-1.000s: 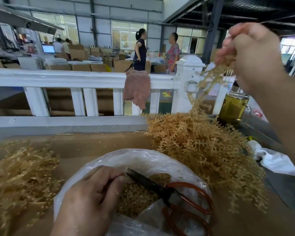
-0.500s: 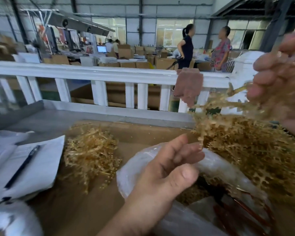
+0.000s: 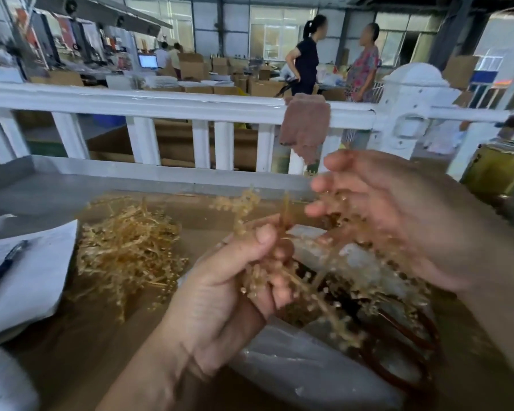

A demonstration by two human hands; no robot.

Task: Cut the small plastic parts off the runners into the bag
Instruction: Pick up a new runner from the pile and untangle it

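- Runners, amber plastic with small parts on their twigs, sit bunched in your left hand. Your thumb and curled fingers close round the stems. One sprig sticks up past your thumb, and the rest fans out to the right and down over the bag.
- Your right hand is above the fanned end with its fingers spread and only slightly bent, gripping nothing. It is blurred, so you cannot tell whether the fingertips touch the twigs.
- The bag is clear plastic and lies open near the front edge of the counter, under both hands. The scissors lie in it on the right, their red-brown handles partly hidden behind the runners.
- A loose pile of bare stalks lies on the counter to the left of the bag, apart from it.
- A white sheet lies at the counter's left edge with a dark pen on it.
- A white railing runs behind the back edge with a brown cloth hung over it. A jar of yellowish liquid stands at the right.
- Two people stand beyond the railing among cardboard boxes. A lit screen is too small to read.
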